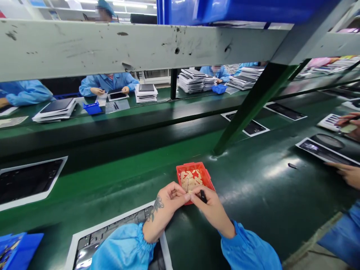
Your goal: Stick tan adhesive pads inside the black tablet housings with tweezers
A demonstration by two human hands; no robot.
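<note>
Right hand [211,214]: fingers [197,195] pinch a small black strip [203,196] firmly.
Left hand [170,198]: fingertips [182,195] pressed together; cannot tell what they hold.
Red tray [191,166]: 12 o'clock, just beyond my hands.

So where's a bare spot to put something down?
Right of the red tray, before the white-edged sheet, there's bare green surface. A narrower green strip lies left of the tray, beside the dark panel. It's crowded at the tray, where the left hand and right hand meet.
</note>
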